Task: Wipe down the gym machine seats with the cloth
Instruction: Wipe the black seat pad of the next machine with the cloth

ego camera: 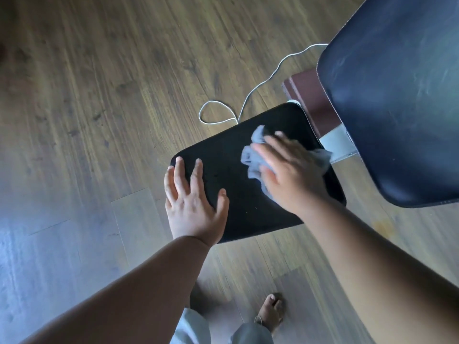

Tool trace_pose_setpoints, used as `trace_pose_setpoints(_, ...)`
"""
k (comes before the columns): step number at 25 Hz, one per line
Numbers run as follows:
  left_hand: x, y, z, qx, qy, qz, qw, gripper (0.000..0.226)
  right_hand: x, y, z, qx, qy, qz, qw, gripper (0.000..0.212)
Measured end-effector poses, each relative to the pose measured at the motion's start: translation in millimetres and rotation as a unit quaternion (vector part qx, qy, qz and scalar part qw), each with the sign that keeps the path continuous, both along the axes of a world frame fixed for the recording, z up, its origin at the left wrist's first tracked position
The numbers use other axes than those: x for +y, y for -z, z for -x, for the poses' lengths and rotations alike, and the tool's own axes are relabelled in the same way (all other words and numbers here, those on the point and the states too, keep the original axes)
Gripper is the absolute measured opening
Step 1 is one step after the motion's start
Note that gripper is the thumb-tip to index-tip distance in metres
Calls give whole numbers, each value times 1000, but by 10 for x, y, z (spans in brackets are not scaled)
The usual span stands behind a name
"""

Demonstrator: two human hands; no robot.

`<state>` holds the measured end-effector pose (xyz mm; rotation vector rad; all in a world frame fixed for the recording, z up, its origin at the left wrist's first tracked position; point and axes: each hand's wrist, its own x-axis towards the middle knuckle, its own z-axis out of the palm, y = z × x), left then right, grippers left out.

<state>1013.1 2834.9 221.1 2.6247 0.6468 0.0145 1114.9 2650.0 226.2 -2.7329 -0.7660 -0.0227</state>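
1. One wide wood-plank floor (99, 95) fills most of what I see from the head camera, running under everything else.
2. At the upper right I see a large dark padded backrest (397, 95), tilted, its lower edge hanging over the far right side of the seat.
3. The black seat pad (223, 155) sits near the centre of my view, a rounded rectangle turned at an angle, with both hands on it.
4. A maroon frame block (308, 95) and a pale metal bracket (340, 142) show between the seat and the backrest.
5. My right hand (288, 175) lies palm-down on the far right part of the seat, fingers fairly straight and spread, pressing the cloth flat; I cannot tell whether any fingertip curls into the fabric, as the hand is blurred.
6. My left hand (193, 199) rests flat on the seat's near left corner, fingers splayed and straight, holding nothing.
7. The grey-blue cloth (253, 157) is bunched on the seat top under the right hand, sticking out past the fingers on the left and past the hand on the far right.
8. A thin white cord (260, 83) loops across the floor beyond the seat.
9. A bare foot (272, 311) stands on the floor at the bottom.
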Motion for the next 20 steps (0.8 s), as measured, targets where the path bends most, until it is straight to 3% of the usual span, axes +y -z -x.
trace_pose_setpoints(3,11,23,-5,1,-1,-6,1000,72,-242,-68,-247,33,176,0,984,46)
trace_pose_setpoints(5,8,21,1,2,-1,-7,1000,72,93,-80,-535,47,258,-3,965,48)
trace_pose_setpoints(6,10,16,0,2,1,-6,1000,72,331,-107,-581,45,244,1,969,51)
trace_pose_setpoints(8,7,6,-9,0,0,1,1000,74,586,-107,-461,28,110,5,993,54)
trace_pose_setpoints(10,-1,-7,-8,0,-2,6,1000,75,393,-45,-93,17,-25,22,999,48)
trace_pose_setpoints(11,-2,-11,-2,1,-1,5,1000,75,165,-32,72,10,-40,29,999,47)
trace_pose_setpoints(14,9,4,1,0,1,-2,1000,73,-319,-103,6,26,93,22,995,47)
trace_pose_setpoints(17,5,2,-2,2,2,0,1000,74,121,-115,-326,41,217,27,975,48)
trace_pose_setpoints(20,0,-22,-4,-2,1,6,1000,75,472,-97,-18,38,79,10,996,54)
